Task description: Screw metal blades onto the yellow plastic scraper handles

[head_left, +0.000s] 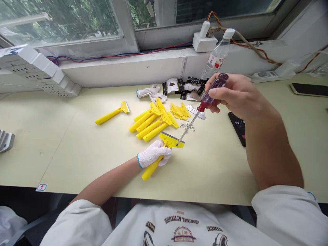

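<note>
My left hand (pixel 155 152), in a white knit glove with a blue cuff, is closed round the neck of a yellow scraper (pixel 151 168). The scraper's wide head points away from me and has a dark strip along its front edge. Bare, my right hand (pixel 234 94) grips a screwdriver (pixel 194 119) with a clear purplish handle and red collar. Its tip meets the right part of the scraper head. Small screws or nuts (pixel 188 126) lie scattered just beyond, beside loose yellow plates (pixel 180 111) and metal blades (pixel 196 112).
Several yellow scrapers (pixel 151 123) lie in a pile, with one more scraper (pixel 110 115) apart on the left. Behind are a white glove (pixel 151 92), black-and-white packages (pixel 173 86) and a plastic bottle (pixel 217 56). A phone (pixel 237 128) lies by my right forearm; white boxes (pixel 41 70) stand back left.
</note>
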